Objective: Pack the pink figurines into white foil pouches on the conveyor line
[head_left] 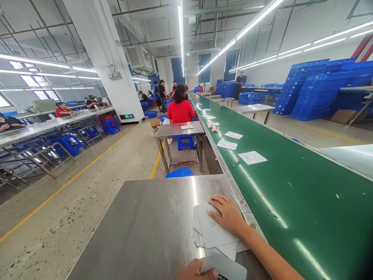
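Observation:
My left hand [197,270] is at the bottom edge, thumb on top, gripping a pale grey plastic pouch [230,265] with dark lettering partly cut off by the frame. My right hand [225,216] lies with its fingers stretched out over a loose stack of flat white-grey pouches [214,230], the top one bearing a small recycling mark. The stack rests on the steel table [151,221], near its right edge beside the conveyor. Part of the stack is hidden under my right hand and behind the held pouch.
A green conveyor belt [291,186] runs along the right, carrying a white pouch [252,157], more flat packets and small pink items. Ahead, a person in a red shirt [180,111] sits beyond another steel table [175,131]. A blue stool [179,172] stands between the tables.

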A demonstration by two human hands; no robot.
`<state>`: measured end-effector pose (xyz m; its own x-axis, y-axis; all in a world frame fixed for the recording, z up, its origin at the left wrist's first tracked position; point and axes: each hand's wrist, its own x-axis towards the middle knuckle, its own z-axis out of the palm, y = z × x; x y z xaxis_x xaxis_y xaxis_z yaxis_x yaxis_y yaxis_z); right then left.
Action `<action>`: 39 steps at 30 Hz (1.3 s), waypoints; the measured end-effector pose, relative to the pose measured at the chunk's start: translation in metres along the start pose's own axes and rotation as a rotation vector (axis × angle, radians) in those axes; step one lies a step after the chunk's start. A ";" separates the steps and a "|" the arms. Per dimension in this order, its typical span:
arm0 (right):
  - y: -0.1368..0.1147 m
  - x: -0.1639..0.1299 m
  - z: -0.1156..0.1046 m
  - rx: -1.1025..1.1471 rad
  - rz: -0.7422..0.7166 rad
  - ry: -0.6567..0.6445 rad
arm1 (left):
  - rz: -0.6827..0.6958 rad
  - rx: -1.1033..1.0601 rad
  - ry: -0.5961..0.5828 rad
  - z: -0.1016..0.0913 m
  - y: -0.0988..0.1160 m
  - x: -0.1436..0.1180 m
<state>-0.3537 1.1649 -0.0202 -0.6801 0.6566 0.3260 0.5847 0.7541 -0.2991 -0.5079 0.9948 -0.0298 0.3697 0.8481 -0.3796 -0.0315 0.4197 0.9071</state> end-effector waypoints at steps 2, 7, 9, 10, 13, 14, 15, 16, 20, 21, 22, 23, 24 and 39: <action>0.001 0.000 -0.001 -0.008 -0.011 -0.001 | 0.076 0.044 0.019 0.004 0.003 0.004; 0.003 -0.001 -0.002 -0.009 -0.027 -0.046 | 0.196 0.140 0.151 0.008 0.016 -0.003; 0.003 -0.001 -0.003 -0.008 -0.014 -0.065 | 0.213 0.208 0.229 0.008 0.018 -0.015; 0.003 0.000 -0.003 -0.010 -0.005 -0.075 | 0.211 0.234 0.262 0.009 0.017 -0.021; 0.005 0.003 -0.005 -0.015 0.026 -0.114 | 0.140 0.260 0.226 0.015 0.012 -0.035; 0.007 0.005 -0.006 -0.013 0.038 -0.124 | 0.117 0.252 0.178 0.018 0.009 -0.036; 0.008 0.006 -0.007 -0.010 0.048 -0.133 | 0.102 0.233 0.131 0.021 0.007 -0.037; 0.010 0.007 -0.008 -0.008 0.055 -0.138 | 0.088 0.203 0.102 0.024 0.005 -0.035; 0.013 0.009 -0.010 -0.010 0.051 -0.147 | 0.007 -0.042 0.101 0.029 0.002 -0.018; 0.013 0.009 -0.011 -0.011 0.044 -0.149 | -0.007 -0.117 0.109 0.028 0.003 -0.013; 0.013 0.009 -0.011 -0.012 0.037 -0.150 | -0.010 -0.180 0.118 0.026 0.005 -0.009; 0.013 0.008 -0.011 -0.013 0.030 -0.153 | -0.006 -0.224 0.132 0.024 0.007 -0.006; 0.013 0.008 -0.011 -0.012 0.023 -0.155 | -0.001 -0.245 0.151 0.021 0.010 -0.003; 0.002 0.003 -0.015 -0.035 -0.024 -0.137 | 0.026 -0.150 0.161 0.022 0.008 0.020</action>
<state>-0.3479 1.1687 -0.0069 -0.7466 0.6325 0.2061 0.5813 0.7709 -0.2604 -0.4808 1.0078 -0.0263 0.2142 0.8949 -0.3915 -0.1813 0.4303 0.8843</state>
